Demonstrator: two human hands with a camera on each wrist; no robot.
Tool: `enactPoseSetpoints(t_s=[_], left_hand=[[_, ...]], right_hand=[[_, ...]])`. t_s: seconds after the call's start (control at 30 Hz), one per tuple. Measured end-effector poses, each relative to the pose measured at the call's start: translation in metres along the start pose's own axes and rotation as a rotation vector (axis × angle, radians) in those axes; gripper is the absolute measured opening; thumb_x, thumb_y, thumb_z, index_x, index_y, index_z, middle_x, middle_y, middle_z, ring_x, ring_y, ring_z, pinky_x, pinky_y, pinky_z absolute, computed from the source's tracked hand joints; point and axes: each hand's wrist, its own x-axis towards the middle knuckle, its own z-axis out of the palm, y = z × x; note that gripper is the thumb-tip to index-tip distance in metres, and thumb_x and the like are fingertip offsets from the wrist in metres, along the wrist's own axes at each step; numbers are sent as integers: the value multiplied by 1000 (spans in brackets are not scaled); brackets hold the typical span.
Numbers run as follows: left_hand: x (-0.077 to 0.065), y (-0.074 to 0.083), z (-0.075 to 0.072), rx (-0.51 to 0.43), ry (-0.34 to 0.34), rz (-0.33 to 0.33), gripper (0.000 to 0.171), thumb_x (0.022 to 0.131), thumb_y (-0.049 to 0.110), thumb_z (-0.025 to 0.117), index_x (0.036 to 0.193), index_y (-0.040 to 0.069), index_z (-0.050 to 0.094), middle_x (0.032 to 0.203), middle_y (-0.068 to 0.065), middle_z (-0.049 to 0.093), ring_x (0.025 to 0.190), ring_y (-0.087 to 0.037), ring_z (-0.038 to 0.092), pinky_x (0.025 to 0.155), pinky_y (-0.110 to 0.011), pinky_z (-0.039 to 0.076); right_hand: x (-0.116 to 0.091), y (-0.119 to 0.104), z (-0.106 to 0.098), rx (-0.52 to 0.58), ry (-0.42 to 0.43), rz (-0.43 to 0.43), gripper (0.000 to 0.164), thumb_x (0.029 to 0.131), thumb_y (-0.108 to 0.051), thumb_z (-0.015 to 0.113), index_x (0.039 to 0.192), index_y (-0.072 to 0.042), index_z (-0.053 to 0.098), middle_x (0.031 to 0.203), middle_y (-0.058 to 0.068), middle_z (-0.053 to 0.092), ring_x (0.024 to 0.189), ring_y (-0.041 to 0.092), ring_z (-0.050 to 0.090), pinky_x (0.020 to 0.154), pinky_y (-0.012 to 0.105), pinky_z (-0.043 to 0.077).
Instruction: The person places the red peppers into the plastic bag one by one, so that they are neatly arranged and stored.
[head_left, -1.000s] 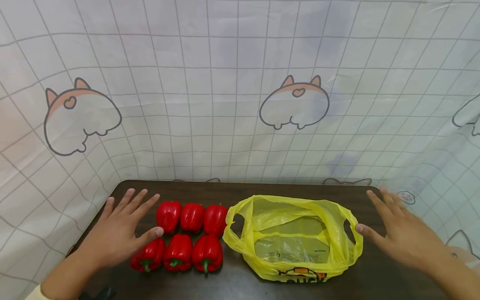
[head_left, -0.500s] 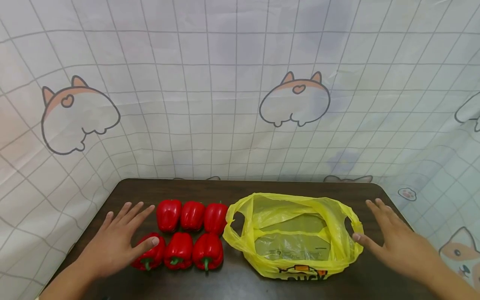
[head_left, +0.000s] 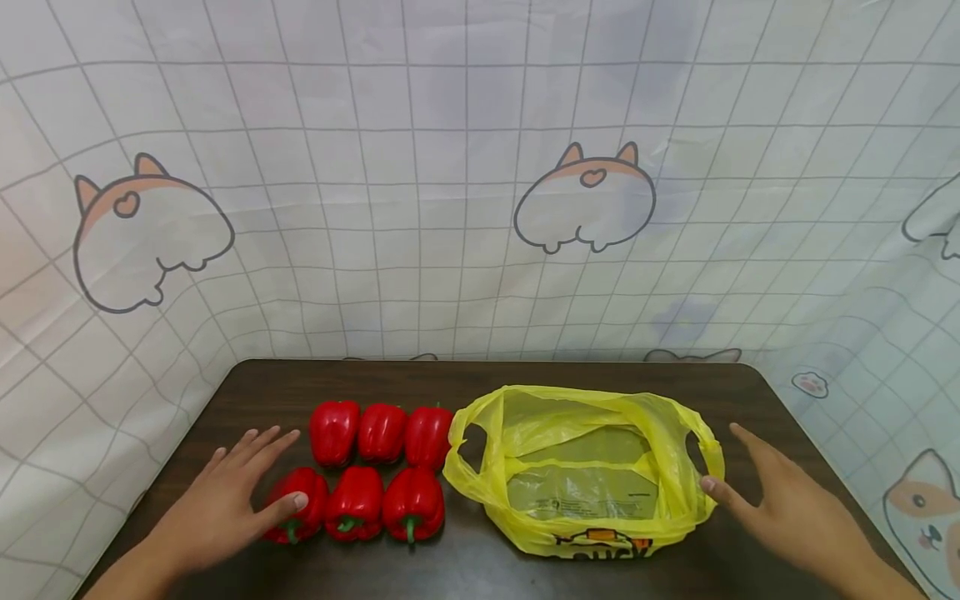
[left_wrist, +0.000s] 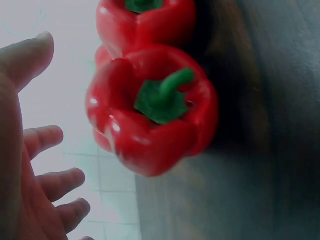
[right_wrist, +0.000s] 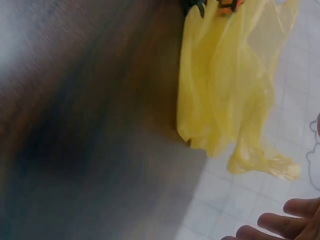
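Observation:
Red bell peppers with green stems lie in two rows of three on the left half of the table. My left hand (head_left: pixel 213 508), fingers spread, is beside the front-left pepper (head_left: pixel 311 493), its thumb overlapping that pepper in the head view. A gap shows between hand and pepper (left_wrist: pixel 150 137) in the left wrist view. To the right of the peppers, a yellow plastic bag (head_left: pixel 517 533) stands with its mouth wide and both handle loops raised. My right hand (head_left: pixel 795 512) holds nothing, its thumb close to the right handle; I cannot tell whether they touch.
A dark brown wooden table (head_left: pixel 480 575) carries everything. Behind it hangs a white grid-patterned cloth (head_left: pixel 420 250) with cartoon corgi prints, which also closes off the left and right sides. The bag's left handle sits close against the back-right pepper (head_left: pixel 429 437).
Both hands have come down and back toward the near edge of the table, fingers still spread. Peppers and bag stay where they were; the head view has shifted slightly.

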Motion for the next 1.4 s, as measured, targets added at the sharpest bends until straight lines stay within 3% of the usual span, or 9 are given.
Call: enactPoseSetpoints(t_s=[0.27, 0.57, 0.8, 1.03, 1.2, 1.33, 1.4], left_hand=[[-7, -13, 8, -2, 11, -2, 81, 89, 61, 70, 150, 12, 50, 151, -27, 44, 138, -57, 35, 104, -77, 26], [-12, -18, 15, 6, 10, 6, 80, 88, 61, 72, 148, 11, 52, 147, -25, 49, 132, -52, 47, 101, -77, 33], [-15, -22, 18, -12, -27, -16, 81, 88, 61, 71, 149, 11, 50, 144, -28, 52, 126, -51, 53, 97, -76, 37], [-18, -26, 22, -68, -94, -49, 85, 88, 63, 70, 151, 11, 47, 145, -22, 53, 128, -51, 51, 95, -73, 42], [-18, -26, 22, -84, -125, -58, 87, 89, 63, 70, 152, 9, 46, 146, -21, 53, 129, -48, 51, 95, -69, 45], [-17, -26, 22, -90, -138, -64, 87, 89, 63, 69, 152, 7, 45, 145, -22, 53, 129, -48, 52, 96, -67, 46], [-17, -26, 22, -94, -141, -62, 87, 90, 62, 69, 152, 6, 45, 144, -22, 54, 128, -47, 53, 96, -67, 46]], right_hand=[[-3, 4, 16, 39, -59, 90, 105, 93, -75, 52, 151, 10, 32, 140, 35, 50, 108, 49, 63, 65, 57, 54], [0, 6, 26, 86, -176, 175, 104, 93, -79, 44, 148, 9, 38, 129, 34, 59, 105, 48, 64, 69, 60, 55], [-2, 5, 31, 126, -199, 191, 93, 98, -72, 43, 140, 11, 48, 112, 15, 70, 95, 36, 68, 70, 57, 56], [-4, 4, 36, 148, -187, 197, 86, 99, -70, 44, 132, 8, 56, 110, 15, 71, 94, 34, 69, 74, 57, 55], [-5, 6, 36, 211, -167, 229, 88, 97, -73, 45, 134, 7, 53, 116, 18, 69, 96, 33, 68, 75, 54, 56], [-6, 9, 36, 230, -218, 254, 94, 97, -75, 42, 136, 10, 52, 118, 19, 69, 100, 35, 67, 77, 55, 55], [-6, 10, 36, 256, -248, 249, 87, 99, -72, 41, 130, 7, 60, 111, 14, 71, 96, 32, 68, 74, 52, 56]])
